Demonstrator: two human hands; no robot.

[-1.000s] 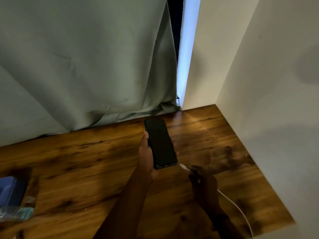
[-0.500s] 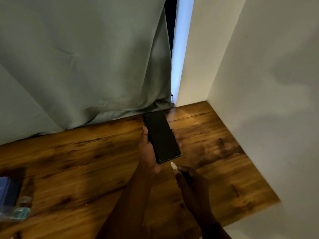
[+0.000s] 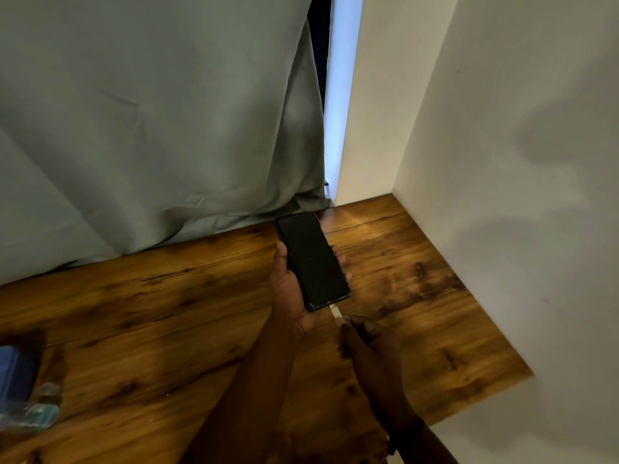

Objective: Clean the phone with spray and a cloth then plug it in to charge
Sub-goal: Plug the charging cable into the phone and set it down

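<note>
I log one dark-grained wooden tabletop (image 3: 134,313), set into a corner of white walls (image 3: 519,195). One grey-green curtain (image 3: 150,112) behind, hem bunched on the wood. Bluish strip of light (image 3: 341,95) beside its edge.

plug (image 3: 336,313) moved up, now touching phone (image 3: 313,259)

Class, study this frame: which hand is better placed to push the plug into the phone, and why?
Right. The right hand pinches the white plug, whose tip is close to the bottom edge of the phone. The left hand is busy gripping the phone.
</note>
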